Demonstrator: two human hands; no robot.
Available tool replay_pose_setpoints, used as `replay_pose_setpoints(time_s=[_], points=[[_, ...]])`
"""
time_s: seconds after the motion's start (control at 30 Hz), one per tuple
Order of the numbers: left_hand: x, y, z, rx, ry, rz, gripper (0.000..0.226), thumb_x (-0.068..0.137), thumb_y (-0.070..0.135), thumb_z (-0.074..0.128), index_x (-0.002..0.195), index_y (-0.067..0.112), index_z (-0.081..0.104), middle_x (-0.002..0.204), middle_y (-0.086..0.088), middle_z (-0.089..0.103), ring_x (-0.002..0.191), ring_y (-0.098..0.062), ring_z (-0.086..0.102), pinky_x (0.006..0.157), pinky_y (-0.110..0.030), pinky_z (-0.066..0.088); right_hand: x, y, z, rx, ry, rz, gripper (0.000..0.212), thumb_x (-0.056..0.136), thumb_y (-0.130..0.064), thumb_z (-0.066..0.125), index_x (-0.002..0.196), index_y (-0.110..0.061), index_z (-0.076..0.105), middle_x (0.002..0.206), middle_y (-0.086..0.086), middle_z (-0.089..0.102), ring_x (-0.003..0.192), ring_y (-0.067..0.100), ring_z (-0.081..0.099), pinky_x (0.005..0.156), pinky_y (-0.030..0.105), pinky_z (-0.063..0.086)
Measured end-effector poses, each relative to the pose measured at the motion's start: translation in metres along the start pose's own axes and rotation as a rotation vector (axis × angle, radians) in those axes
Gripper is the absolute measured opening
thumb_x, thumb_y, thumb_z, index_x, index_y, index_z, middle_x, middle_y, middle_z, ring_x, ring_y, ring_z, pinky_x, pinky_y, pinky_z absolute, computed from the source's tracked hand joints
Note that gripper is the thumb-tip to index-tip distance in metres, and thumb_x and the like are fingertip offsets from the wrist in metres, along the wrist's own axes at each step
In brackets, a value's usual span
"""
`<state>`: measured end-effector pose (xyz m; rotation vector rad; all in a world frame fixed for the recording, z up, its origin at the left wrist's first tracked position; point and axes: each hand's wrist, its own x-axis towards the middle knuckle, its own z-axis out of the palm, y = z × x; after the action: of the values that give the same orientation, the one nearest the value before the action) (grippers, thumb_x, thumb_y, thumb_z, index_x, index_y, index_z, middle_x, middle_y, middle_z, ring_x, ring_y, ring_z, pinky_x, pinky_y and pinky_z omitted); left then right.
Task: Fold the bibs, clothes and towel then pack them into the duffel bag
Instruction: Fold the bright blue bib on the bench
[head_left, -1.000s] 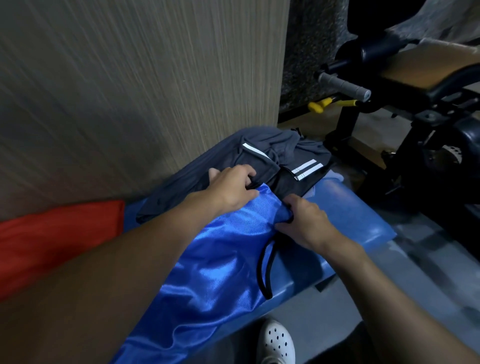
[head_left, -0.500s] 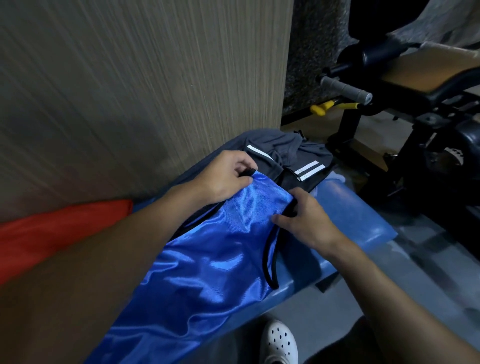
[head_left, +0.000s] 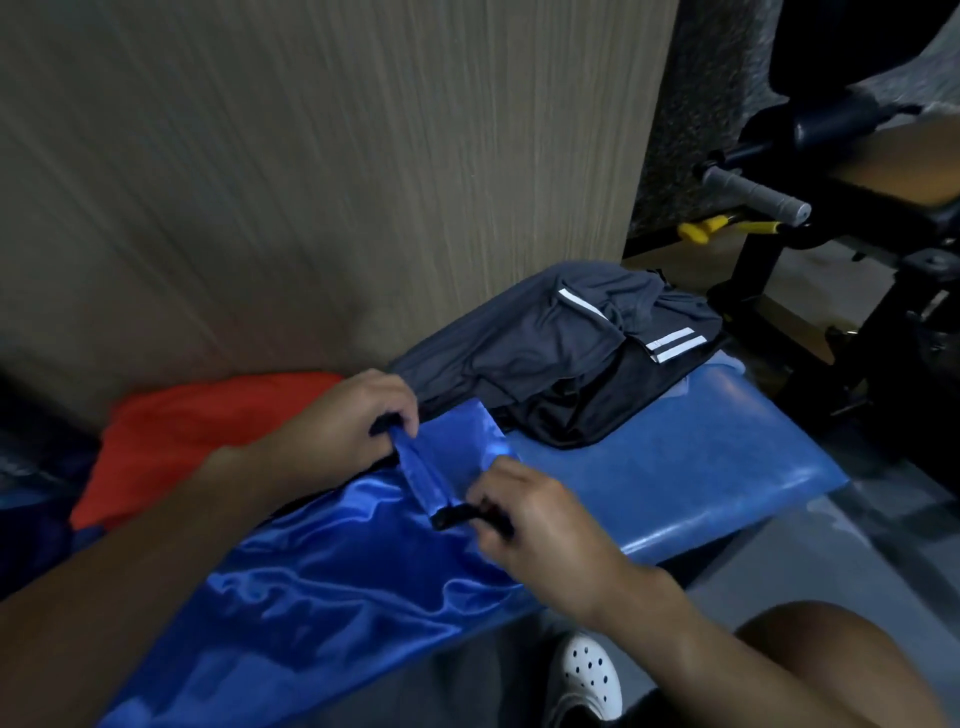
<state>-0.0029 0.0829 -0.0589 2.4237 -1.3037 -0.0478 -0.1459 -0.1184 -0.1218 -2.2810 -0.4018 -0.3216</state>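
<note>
Bib (head_left: 322, 587), blue satin, spread along worktop (head_left: 701, 483) near edge; left hand (head_left: 348, 421) and right hand (head_left: 530, 519) each pinching its black-trimmed strap; grey clothes (head_left: 561, 343) toward far end.

The place looks like a gym. A blue padded bench (head_left: 701, 467) stands along a wood-grain wall (head_left: 311, 156). Beside it is a black exercise machine (head_left: 883, 322) with a tan pad (head_left: 909, 161), a dark roller (head_left: 831, 122), a grey foam handle (head_left: 753, 195) and a yellow pin (head_left: 698, 231). Striped sports clothes (head_left: 561, 343) lie on the bench.
</note>
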Motion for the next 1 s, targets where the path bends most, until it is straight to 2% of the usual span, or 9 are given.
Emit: replay_pose_setpoints(time_s=[0.1, 0.2, 0.33, 0.47, 0.6, 0.7, 0.83, 0.9, 1.0], points=[[-0.029, -0.016, 0.004, 0.119, -0.059, -0.128, 0.027, 0.07, 0.005, 0.053, 0.079, 0.027, 0.067, 0.099, 0.012, 0.06, 0.098, -0.012, 0.053, 0.088, -0.033, 0.043, 0.001, -0.008, 0.017, 0.083, -0.092, -0.005, 0.011, 0.081, -0.02, 0.064, 0.09, -0.024, 0.061, 0.087, -0.016, 0.05, 0.077, 0.008, 0.054, 0.07, 0.038, 0.051], [-0.042, -0.011, 0.008, 0.161, -0.03, -0.266, 0.038, 0.069, 0.007, 0.042, 0.086, 0.03, 0.067, 0.109, 0.016, 0.053, 0.112, -0.015, 0.047, 0.088, -0.033, 0.03, 0.005, -0.004, 0.016, 0.084, 0.017, 0.067, 0.007, 0.08, -0.02, 0.062, 0.086, -0.022, 0.063, 0.084, -0.008, 0.06, 0.076, 0.016, 0.06, 0.071, 0.04, 0.052], [-0.036, 0.012, 0.031, 0.105, 0.055, -0.172, 0.047, 0.088, 0.035, 0.036, 0.122, 0.019, 0.065, 0.129, 0.004, 0.058, 0.122, -0.012, 0.047, 0.099, -0.036, 0.041, 0.004, 0.018, -0.003, -0.069, 0.16, 0.341, 0.017, 0.084, -0.018, 0.066, 0.1, -0.014, 0.064, 0.098, 0.005, 0.061, 0.093, 0.028, 0.06, 0.082, 0.038, 0.049], [-0.039, 0.021, 0.068, 0.219, -0.224, -0.254, 0.078, 0.085, 0.065, 0.009, 0.155, 0.033, 0.026, 0.165, 0.008, 0.016, 0.151, -0.01, 0.01, 0.122, -0.035, 0.015, -0.007, 0.027, -0.002, -0.316, -0.15, 0.495, 0.054, 0.086, -0.042, 0.066, 0.131, -0.02, 0.045, 0.123, 0.007, 0.049, 0.116, 0.031, 0.048, 0.095, 0.042, 0.042], [-0.05, 0.016, 0.086, 0.36, -0.291, -0.248, 0.076, 0.087, 0.068, -0.008, 0.157, 0.037, -0.004, 0.164, 0.009, -0.017, 0.149, -0.007, -0.021, 0.122, -0.032, -0.011, -0.018, 0.03, 0.006, -0.586, -0.276, 0.461, 0.074, 0.084, -0.072, 0.04, 0.145, -0.03, 0.027, 0.131, 0.003, 0.038, 0.121, 0.025, 0.037, 0.1, 0.041, 0.031], [-0.052, 0.012, 0.089, 0.393, -0.318, -0.237, 0.073, 0.089, 0.067, -0.013, 0.155, 0.037, -0.009, 0.163, 0.008, -0.021, 0.147, -0.008, -0.026, 0.122, -0.033, -0.014, -0.024, 0.032, 0.011, -0.676, -0.271, 0.42, 0.088, 0.076, -0.079, 0.021, 0.142, -0.024, 0.044, 0.118, 0.008, 0.05, 0.103, 0.03, 0.05, 0.085, 0.045, 0.041], [-0.053, 0.016, 0.086, 0.32, -0.231, -0.236, 0.076, 0.09, 0.062, -0.003, 0.158, 0.031, 0.012, 0.166, 0.007, -0.005, 0.151, -0.007, -0.015, 0.124, -0.033, -0.006, -0.021, 0.032, 0.008, -0.685, -0.159, 0.316, 0.082, 0.074, -0.078, 0.032, 0.126, -0.021, 0.061, 0.101, 0.006, 0.056, 0.083, 0.028, 0.056, 0.067, 0.042, 0.048], [-0.061, 0.023, 0.079, 0.176, -0.035, -0.258, 0.068, 0.094, 0.053, 0.017, 0.148, 0.021, 0.044, 0.161, 0.001, 0.029, 0.151, -0.012, 0.014, 0.123, -0.034, 0.015, -0.015, 0.027, 0.008, -0.635, -0.131, 0.277, 0.081, 0.076, -0.077, 0.032, 0.131, -0.022, 0.056, 0.109, 0.006, 0.053, 0.093, 0.027, 0.053, 0.076, 0.043, 0.046], [-0.092, 0.029, 0.068, 0.01, 0.354, -0.31, 0.039, 0.093, 0.029, 0.043, 0.117, 0.01, 0.067, 0.122, -0.002, 0.062, 0.118, -0.016, 0.052, 0.103, -0.032, 0.04, -0.005, 0.014, 0.008, -0.554, -0.165, 0.238, 0.079, 0.079, -0.075, 0.027, 0.134, -0.024, 0.051, 0.119, 0.006, 0.047, 0.105, 0.026, 0.047, 0.087, 0.042, 0.04]])
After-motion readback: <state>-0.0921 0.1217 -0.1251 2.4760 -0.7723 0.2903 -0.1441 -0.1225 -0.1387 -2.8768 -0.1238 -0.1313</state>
